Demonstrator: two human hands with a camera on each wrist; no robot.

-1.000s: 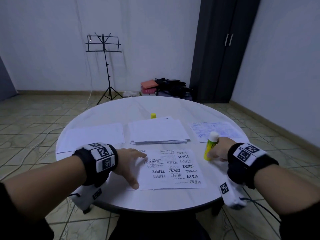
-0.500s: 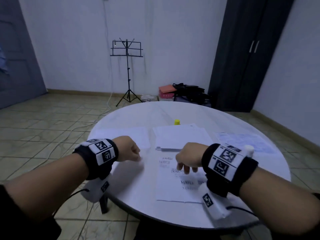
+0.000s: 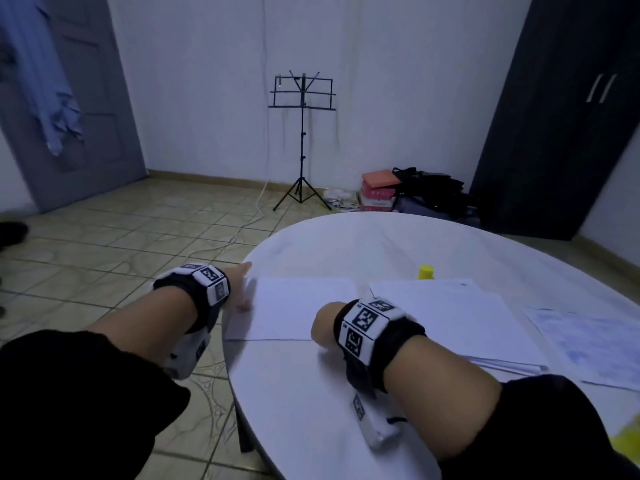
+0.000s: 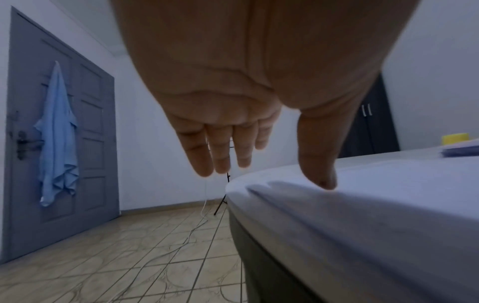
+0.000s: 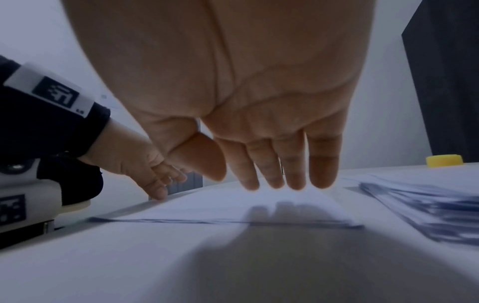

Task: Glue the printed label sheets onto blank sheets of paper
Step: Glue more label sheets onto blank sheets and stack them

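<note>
Over blank sheet (image 3: 298, 306), straight fingers (image 5: 290, 164).

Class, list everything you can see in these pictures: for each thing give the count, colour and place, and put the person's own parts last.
Table: one, white, round, in front.
Blank sheets: one pile, white, table's left side.
Paper stack: one, white, centre of table.
Printed sheet: one, white with bluish print, right.
Yellow cap: one, behind the stack.
Music stand: one, black, by the wall.
Door: one, grey, with blue cloth hanging.
Wardrobe: one, dark, right.
Left hand: thumb on the blank sheets' edge.
Right hand: flat over the blank sheets.
</note>
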